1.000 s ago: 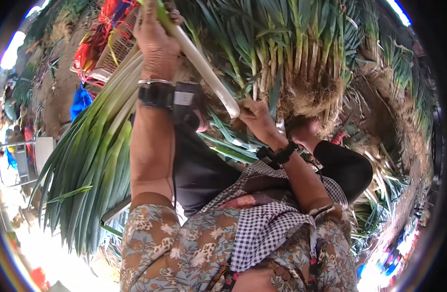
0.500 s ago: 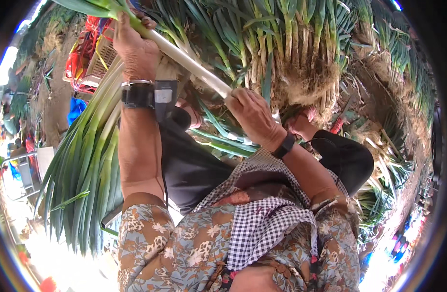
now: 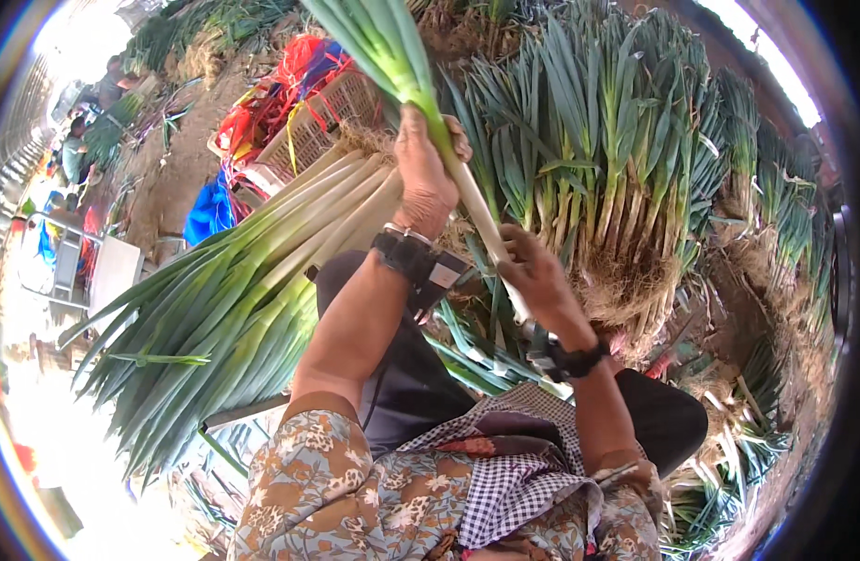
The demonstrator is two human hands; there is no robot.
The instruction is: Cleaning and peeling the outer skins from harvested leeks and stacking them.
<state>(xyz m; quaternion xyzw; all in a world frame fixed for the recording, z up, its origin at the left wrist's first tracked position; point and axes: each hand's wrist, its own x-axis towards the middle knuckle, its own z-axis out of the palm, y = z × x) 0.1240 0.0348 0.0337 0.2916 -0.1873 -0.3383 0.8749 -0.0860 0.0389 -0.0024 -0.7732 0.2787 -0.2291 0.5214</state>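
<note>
A long green onion point(image 3: 477, 210) slants across in front of me, its leaves up at the top and its white shank running down to the right. My left hand point(image 3: 424, 178) is closed around it where green turns to white. Lower down, the curled fingers of my right hand point(image 3: 547, 288) are against the white shank, slightly smeared by motion. The root end is partly hidden behind that hand. Left of my left arm lies a heap of green onions point(image 3: 219, 304) with clean white shanks, their leaves fanned toward the lower left.
Unpeeled green onions point(image 3: 621, 178) with brown, hairy roots stand massed ahead on the right. A plastic crate point(image 3: 341, 105) with red ties point(image 3: 294, 79) sits beyond the clean heap, near a blue bag point(image 3: 208, 210). Loose leaves point(image 3: 472, 360) litter the soil by my knees; more scraps point(image 3: 720, 411) lie right.
The view has shifted, bringing more of the clean heap and crate into sight. My right hand has moved from the onion's lower end up along its shank; my left hand keeps its grip.
</note>
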